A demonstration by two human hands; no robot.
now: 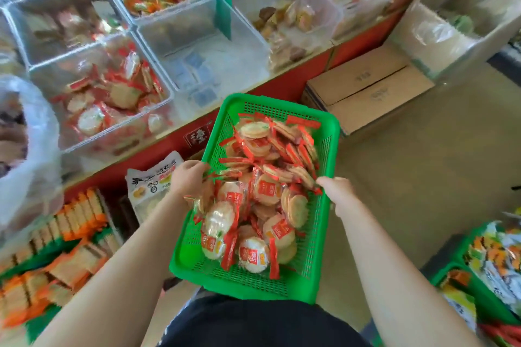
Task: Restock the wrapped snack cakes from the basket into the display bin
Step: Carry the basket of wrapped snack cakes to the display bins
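reaching both hands into the green basket (pixel 327 132), my left hand (pixel 188 177) and right hand (pixel 337 191) curl around wrapped snack cakes (pixel 253 205) to scoop them toward the far-left display bin (pixel 50 76).

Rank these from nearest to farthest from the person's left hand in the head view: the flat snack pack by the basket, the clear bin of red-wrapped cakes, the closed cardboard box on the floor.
From the left hand:
1. Flat snack pack, just left of the hand, beside the green basket.
2. Clear bin of red-wrapped cakes, up and left on the counter.
3. Closed cardboard box, far right on the floor, beyond the basket.
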